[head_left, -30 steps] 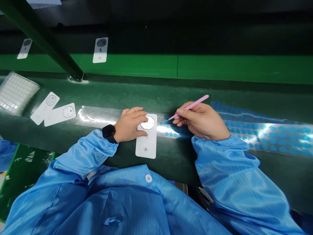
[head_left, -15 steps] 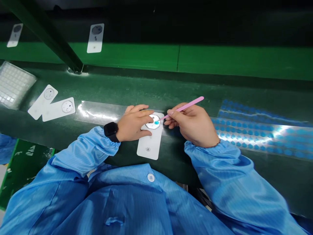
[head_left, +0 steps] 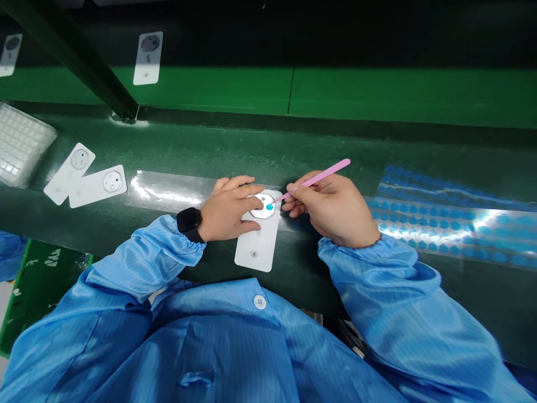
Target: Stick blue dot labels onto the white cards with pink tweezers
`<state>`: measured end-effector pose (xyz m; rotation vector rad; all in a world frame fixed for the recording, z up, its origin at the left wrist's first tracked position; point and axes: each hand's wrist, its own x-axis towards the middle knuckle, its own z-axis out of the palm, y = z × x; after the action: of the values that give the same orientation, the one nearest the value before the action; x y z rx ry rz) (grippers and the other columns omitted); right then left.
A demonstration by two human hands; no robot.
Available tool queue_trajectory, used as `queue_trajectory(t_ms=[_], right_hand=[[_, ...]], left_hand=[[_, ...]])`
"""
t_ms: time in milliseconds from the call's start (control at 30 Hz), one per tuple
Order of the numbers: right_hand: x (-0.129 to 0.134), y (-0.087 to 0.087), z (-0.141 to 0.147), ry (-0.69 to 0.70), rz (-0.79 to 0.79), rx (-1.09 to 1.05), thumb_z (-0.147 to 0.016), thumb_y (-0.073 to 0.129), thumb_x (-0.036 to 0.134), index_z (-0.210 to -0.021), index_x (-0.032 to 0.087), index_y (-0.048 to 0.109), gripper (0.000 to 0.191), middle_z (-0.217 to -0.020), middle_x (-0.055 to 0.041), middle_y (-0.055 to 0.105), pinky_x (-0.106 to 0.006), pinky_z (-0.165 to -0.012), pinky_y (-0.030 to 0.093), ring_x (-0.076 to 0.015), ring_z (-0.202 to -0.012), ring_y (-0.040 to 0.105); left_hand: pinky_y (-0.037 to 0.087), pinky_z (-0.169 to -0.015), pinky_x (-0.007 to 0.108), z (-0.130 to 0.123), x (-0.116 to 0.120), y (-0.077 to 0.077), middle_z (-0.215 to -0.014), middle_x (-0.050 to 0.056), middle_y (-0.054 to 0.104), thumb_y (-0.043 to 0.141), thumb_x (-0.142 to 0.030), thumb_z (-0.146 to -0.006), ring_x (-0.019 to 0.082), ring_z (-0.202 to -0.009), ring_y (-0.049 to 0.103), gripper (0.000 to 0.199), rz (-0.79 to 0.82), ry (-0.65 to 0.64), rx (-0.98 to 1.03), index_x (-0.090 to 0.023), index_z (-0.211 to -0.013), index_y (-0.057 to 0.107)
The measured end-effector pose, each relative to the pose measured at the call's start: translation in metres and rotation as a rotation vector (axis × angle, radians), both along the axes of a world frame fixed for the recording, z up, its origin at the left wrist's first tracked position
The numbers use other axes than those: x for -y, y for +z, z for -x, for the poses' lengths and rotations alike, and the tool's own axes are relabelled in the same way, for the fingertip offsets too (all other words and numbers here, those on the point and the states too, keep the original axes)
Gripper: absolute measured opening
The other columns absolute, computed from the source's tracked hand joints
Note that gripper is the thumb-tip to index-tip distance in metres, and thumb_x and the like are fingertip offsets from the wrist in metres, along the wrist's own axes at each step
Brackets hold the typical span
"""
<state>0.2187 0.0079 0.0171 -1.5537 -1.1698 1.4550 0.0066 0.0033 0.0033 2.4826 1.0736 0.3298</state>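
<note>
My left hand [head_left: 230, 210] lies with fingers spread over the upper left of a white rectangular panel [head_left: 255, 246]. The thumb and a fingertip rest on the panel. In its round outlined area [head_left: 265, 213] sits a small blue dot sticker [head_left: 270, 207]. Pinched in my right hand [head_left: 331, 204] are slim pink tweezers [head_left: 329, 171], slanted down to the left, their fine tip at the blue dot's right edge. Whether the tip touches the dot, I cannot tell. Part of the round area is hidden under my left fingers.
Clear sheets with rows of blue dots [head_left: 444, 221] lie at right, a clear strip [head_left: 168, 190] at left. Two white panels [head_left: 97, 187] overlap farther left, near a gridded tray [head_left: 20, 145]. Behind, a green belt [head_left: 218, 89] carries another panel [head_left: 147, 59] past a green post [head_left: 84, 61].
On the belt behind, the panels and the seam have shifted left. The view has moved slightly. Both hands stay nearly in place, the tweezers still at the blue dot.
</note>
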Motion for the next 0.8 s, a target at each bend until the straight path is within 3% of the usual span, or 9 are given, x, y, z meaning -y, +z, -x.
queue_trajectory(t_ms=[800], right_hand=[[0.0011,0.0008,0.0006,0.019,-0.041,0.085,-0.083,0.068,0.020,-0.070,0.015,0.063,0.015,-0.061,-0.0042,0.066,-0.022,-0.044,0.052,-0.0142,-0.050,0.062]], left_hand=[[0.032,-0.099,0.050,0.0002,0.0013,-0.0023,-0.134,0.009,0.060,0.072,-0.040,-0.079,0.033,-0.132,0.043,0.028,-0.039,-0.017,-0.009,-0.023,-0.101,0.070]])
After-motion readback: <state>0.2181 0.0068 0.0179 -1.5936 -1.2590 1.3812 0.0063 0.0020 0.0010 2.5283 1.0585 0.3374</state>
